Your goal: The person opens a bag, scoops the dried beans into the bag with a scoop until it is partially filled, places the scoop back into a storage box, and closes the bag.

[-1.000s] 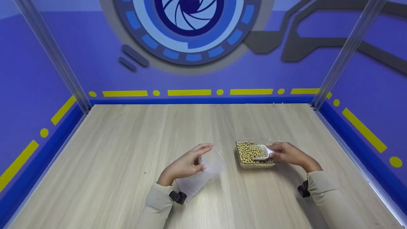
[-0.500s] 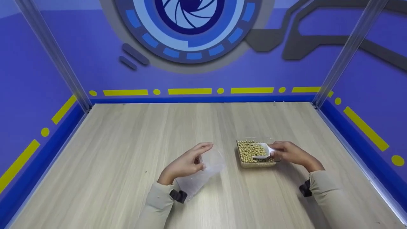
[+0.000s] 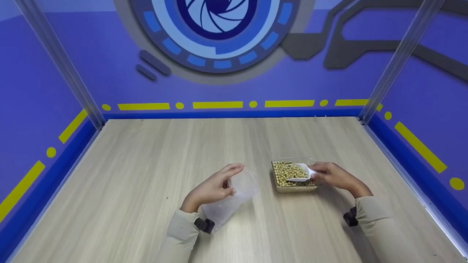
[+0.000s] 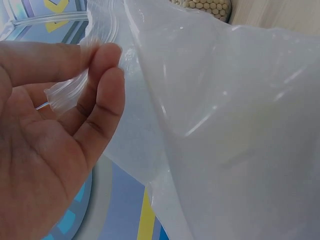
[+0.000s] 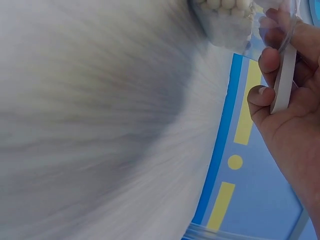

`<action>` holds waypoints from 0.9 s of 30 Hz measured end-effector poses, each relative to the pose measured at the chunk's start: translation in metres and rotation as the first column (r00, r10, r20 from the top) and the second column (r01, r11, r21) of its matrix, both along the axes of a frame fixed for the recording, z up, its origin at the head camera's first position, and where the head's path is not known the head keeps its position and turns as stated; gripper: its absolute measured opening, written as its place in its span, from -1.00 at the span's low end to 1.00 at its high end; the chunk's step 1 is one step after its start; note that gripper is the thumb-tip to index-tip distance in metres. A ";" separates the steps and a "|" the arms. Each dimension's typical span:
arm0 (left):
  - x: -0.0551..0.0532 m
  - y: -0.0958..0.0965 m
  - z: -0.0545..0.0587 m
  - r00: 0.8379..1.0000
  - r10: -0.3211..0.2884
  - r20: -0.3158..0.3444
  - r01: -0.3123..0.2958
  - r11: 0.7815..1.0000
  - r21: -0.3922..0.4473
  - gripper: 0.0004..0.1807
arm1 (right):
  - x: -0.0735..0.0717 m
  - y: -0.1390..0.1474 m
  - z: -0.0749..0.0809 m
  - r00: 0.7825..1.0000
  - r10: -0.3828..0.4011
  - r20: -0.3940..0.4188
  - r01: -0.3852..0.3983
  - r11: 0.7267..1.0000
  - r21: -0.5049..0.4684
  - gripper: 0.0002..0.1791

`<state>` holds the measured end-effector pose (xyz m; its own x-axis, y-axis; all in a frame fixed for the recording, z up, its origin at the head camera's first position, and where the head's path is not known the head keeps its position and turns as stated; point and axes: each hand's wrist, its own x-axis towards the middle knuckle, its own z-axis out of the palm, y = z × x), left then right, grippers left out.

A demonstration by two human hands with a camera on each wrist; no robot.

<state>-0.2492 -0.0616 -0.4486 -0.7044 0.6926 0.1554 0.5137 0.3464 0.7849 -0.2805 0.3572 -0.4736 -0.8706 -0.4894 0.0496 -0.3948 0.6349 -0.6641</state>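
Observation:
My left hand [image 3: 210, 188] pinches the mouth of a clear zip bag [image 3: 244, 188], which hangs with its mouth spread toward the right. In the left wrist view, the fingertips hold the ridged zip strip [image 4: 107, 25] at the edge of the bag. My right hand [image 3: 334, 178] grips a white scoop [image 3: 306, 171] by its handle, seen between curled fingers in the right wrist view [image 5: 284, 85]. The scoop lies tilted among pale yellow soybeans [image 3: 282, 173] in a clear rectangular container [image 3: 297, 189] on the table. Its front edge is down in the beans.
A light wood table [image 3: 146, 164] carries everything. Blue panels [image 3: 204, 91] with yellow marks close in the back and both sides. A black wrist camera [image 3: 204, 225] sits on the left sleeve and another camera [image 3: 351, 216] on the right.
The scoop has turned within the beans, from facing up to tilted on its side, and shifted slightly. The left hand and bag have stayed about where they were.

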 end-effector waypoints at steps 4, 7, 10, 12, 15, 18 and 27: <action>0.000 0.000 0.000 1.000 0.005 -0.004 -0.005 1.000 -0.005 -0.29 | 0.001 0.000 0.001 1.000 0.011 0.003 -0.011 1.000 -0.019 -0.62; 0.000 -0.001 0.000 1.000 0.006 -0.003 -0.006 1.000 -0.006 -0.28 | 0.001 0.000 -0.001 1.000 0.004 -0.008 -0.004 1.000 -0.020 -0.63; 0.000 -0.001 0.000 1.000 0.005 0.000 -0.005 1.000 -0.008 -0.28 | 0.000 0.001 -0.002 1.000 -0.011 -0.009 0.011 1.000 -0.019 -0.63; 0.000 -0.001 0.000 1.000 0.003 0.001 -0.003 1.000 -0.007 -0.28 | 0.000 0.001 -0.004 1.000 -0.016 -0.006 0.016 1.000 -0.027 -0.62; 0.000 -0.001 0.000 1.000 0.003 -0.001 -0.003 1.000 -0.007 -0.28 | -0.001 0.002 -0.005 1.000 -0.015 -0.010 0.014 0.999 -0.045 -0.62; 0.000 -0.001 0.001 1.000 0.005 -0.001 -0.005 1.000 -0.008 -0.28 | 0.000 0.002 -0.005 1.000 -0.011 -0.022 0.010 0.998 -0.064 -0.63; 0.000 -0.001 0.002 1.000 0.000 0.004 0.000 1.000 -0.008 -0.28 | 0.000 0.003 -0.006 1.000 -0.011 -0.011 0.010 0.997 -0.075 -0.63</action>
<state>-0.2488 -0.0630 -0.4466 -0.7052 0.6937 0.1469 0.5107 0.3532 0.7839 -0.2805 0.3597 -0.4795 -0.8751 -0.4744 0.0959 -0.3959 0.5876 -0.7057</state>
